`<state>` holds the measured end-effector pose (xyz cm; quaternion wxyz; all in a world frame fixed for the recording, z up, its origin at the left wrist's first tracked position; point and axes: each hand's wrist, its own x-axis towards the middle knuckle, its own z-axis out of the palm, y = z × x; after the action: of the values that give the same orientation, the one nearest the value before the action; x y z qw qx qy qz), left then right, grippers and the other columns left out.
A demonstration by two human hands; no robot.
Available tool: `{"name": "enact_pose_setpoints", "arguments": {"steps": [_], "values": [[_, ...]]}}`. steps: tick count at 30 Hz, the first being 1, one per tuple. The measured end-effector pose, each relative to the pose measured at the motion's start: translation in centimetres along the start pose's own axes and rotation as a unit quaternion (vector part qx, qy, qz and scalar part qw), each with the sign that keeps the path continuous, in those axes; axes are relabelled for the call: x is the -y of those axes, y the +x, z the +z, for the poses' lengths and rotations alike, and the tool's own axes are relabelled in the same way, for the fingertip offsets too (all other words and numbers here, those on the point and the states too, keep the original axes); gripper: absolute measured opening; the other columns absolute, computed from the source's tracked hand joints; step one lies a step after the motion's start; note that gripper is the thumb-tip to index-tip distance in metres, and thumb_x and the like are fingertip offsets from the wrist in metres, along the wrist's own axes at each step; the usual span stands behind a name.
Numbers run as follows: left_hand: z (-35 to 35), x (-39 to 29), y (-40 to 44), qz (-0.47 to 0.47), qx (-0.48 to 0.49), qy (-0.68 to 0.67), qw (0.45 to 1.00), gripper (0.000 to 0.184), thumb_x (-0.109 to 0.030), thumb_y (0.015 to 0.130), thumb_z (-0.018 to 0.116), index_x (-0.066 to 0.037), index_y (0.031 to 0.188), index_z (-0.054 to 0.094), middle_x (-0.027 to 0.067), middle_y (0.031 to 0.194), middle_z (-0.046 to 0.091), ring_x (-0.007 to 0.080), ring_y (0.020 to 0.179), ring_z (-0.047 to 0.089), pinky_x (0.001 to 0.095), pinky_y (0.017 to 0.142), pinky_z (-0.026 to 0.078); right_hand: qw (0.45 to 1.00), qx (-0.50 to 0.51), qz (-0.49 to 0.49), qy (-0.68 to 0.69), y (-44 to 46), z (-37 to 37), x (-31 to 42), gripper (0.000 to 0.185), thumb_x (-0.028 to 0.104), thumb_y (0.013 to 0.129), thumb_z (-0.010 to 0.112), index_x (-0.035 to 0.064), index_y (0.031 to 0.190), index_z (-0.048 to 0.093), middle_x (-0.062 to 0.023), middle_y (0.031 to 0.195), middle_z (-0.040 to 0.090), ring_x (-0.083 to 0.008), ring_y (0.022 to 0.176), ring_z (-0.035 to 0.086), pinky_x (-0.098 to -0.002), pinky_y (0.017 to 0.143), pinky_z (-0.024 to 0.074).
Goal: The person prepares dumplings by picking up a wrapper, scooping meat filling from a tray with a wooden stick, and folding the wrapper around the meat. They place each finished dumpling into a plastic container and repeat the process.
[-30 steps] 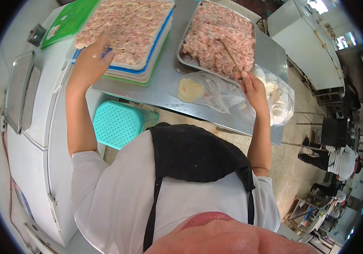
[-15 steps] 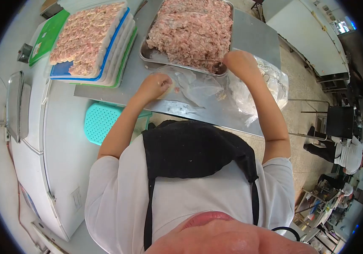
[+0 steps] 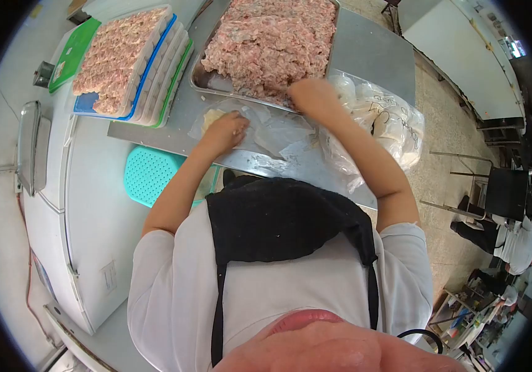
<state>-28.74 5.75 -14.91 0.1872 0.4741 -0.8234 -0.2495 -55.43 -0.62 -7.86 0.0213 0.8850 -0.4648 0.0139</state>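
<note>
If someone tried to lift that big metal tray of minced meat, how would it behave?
The tray would probably feel heavy, given how much minced meat fills it. Its metal walls look fairly stiff. It seems unlikely to roll, being broad and flat on the table, though the loose-looking mince might shift if tilted.

Meat point(image 3: 272, 46) lies in the tray point(image 3: 247, 98) on the table point(image 3: 374, 53). Left of it stand the stacked boxes point(image 3: 165, 77); right, the bag point(image 3: 396, 127); before it, plastic sheets point(image 3: 281, 131). The stool point(image 3: 151, 173) sits apparently partly under the table's near edge.
</note>
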Motion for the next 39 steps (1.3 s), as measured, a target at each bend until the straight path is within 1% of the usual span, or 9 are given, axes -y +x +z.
{"name": "enact_pose_setpoints", "arguments": {"steps": [3, 8, 12, 17, 20, 26, 33, 35, 39], "values": [[1.5, 1.2, 0.8, 0.074, -0.044, 0.024, 0.996, 0.016, -0.01, 0.076, 0.064, -0.006, 0.091, 0.064, 0.0126, 0.089, 0.057, 0.032, 0.086, 0.059, 0.0392, 0.074, 0.047, 0.997, -0.059, -0.052, 0.026, -1.3, 0.5, 2.2, 0.013, 0.012, 0.074, 0.059, 0.0055, 0.071, 0.07, -0.0153, 0.072, 0.067, -0.0299, 0.072, 0.068, -0.0407, 0.061, 0.054], [0.4, 1.4, 1.0, 0.03, -0.021, 0.021, 0.999, 0.017, -0.015, 0.078, 0.065, -0.006, 0.093, 0.062, 0.0128, 0.09, 0.057, 0.0332, 0.085, 0.059, 0.0412, 0.076, 0.048, 0.999, -0.047, 0.008, -0.014, -1.1, -4.8, -0.4, 0.013, 0.01, 0.073, 0.057, 0.0043, 0.071, 0.068, -0.0155, 0.07, 0.066, -0.0301, 0.07, 0.068, -0.0409, 0.06, 0.0538], [0.0, 1.7, 1.6, 0.043, 0.027, 0.04, 0.998, 0.016, -0.016, 0.079, 0.065, -0.006, 0.091, 0.061, 0.0125, 0.089, 0.057, 0.033, 0.085, 0.059, 0.041, 0.075, 0.048, 0.999, 0.011, 0.036, 0.005, -0.3, 0.2, 0.6, 0.016, 0.014, 0.08, 0.054, 0.0046, 0.075, 0.066, -0.0157, 0.073, 0.065, -0.0323, 0.072, 0.066, -0.0441, 0.062, 0.0518], [-2.0, 1.8, 0.9, 0.063, 0.011, 0.022, 0.998, 0.016, -0.017, 0.078, 0.065, -0.007, 0.09, 0.062, 0.0115, 0.089, 0.058, 0.0315, 0.083, 0.059, 0.0396, 0.072, 0.048, 0.998, -0.054, -0.032, 0.029, -2.7, -0.9, 2.0, 0.014, 0.013, 0.077, 0.056, 0.0061, 0.071, 0.067, -0.0139, 0.066, 0.064, -0.0306, 0.066, 0.067, -0.0417, 0.056, 0.0529], [-6.2, 0.4, 1.3, 0.078, -0.005, -0.031, 0.996, 0.014, -0.014, 0.079, 0.064, -0.006, 0.09, 0.062, 0.0112, 0.089, 0.059, 0.0303, 0.083, 0.059, 0.0381, 0.072, 0.048, 0.994, 0.007, 0.08, -0.071, -1.5, -5.9, 1.6, 0.014, 0.012, 0.076, 0.056, 0.0056, 0.072, 0.067, -0.0136, 0.066, 0.064, -0.0299, 0.068, 0.067, -0.041, 0.057, 0.0531], [-9.3, 1.2, 6.8, 0.068, -0.046, -0.021, 0.996, 0.01, -0.009, 0.083, 0.058, -0.005, 0.091, 0.062, 0.0103, 0.087, 0.059, 0.029, 0.082, 0.059, 0.0367, 0.072, 0.048, 0.997, 0.003, 0.063, -0.038, 0.3, -0.7, 3.6, 0.014, 0.011, 0.074, 0.056, 0.006, 0.068, 0.068, -0.0132, 0.067, 0.065, -0.0296, 0.068, 0.068, -0.0399, 0.057, 0.0526], [-10.3, 1.3, 3.3, 0.143, -0.101, -0.053, 0.983, 0.014, -0.006, 0.081, 0.057, -0.006, 0.095, 0.062, 0.0114, 0.091, 0.06, 0.0305, 0.083, 0.06, 0.0379, 0.073, 0.048, 0.997, 0.042, 0.031, -0.048, -0.8, -4.8, 4.4, 0.014, 0.012, 0.073, 0.057, 0.0068, 0.067, 0.068, -0.0132, 0.069, 0.066, -0.0284, 0.066, 0.067, -0.0398, 0.058, 0.0529], [-8.7, 3.6, 0.9, 0.077, 0.025, -0.053, 0.995, 0.018, -0.008, 0.079, 0.06, -0.006, 0.097, 0.061, 0.0123, 0.093, 0.059, 0.0311, 0.088, 0.059, 0.0393, 0.077, 0.048, 0.986, 0.072, 0.087, -0.121, 0.2, -7.0, 3.1, 0.015, 0.013, 0.074, 0.057, 0.0055, 0.067, 0.068, -0.0133, 0.069, 0.066, -0.0286, 0.066, 0.067, -0.0408, 0.058, 0.0529], [-4.1, 7.4, -2.0, 0.129, 0.053, -0.038, 0.989, 0.018, -0.011, 0.078, 0.063, -0.005, 0.094, 0.061, 0.0125, 0.09, 0.058, 0.0312, 0.092, 0.057, 0.0398, 0.079, 0.047, 0.998, 0.05, 0.043, -0.024, 0.2, -0.7, 3.1, 0.019, 0.016, 0.077, 0.056, 0.0034, 0.069, 0.068, -0.0134, 0.071, 0.066, -0.031, 0.069, 0.067, -0.0426, 0.059, 0.0529]]}}
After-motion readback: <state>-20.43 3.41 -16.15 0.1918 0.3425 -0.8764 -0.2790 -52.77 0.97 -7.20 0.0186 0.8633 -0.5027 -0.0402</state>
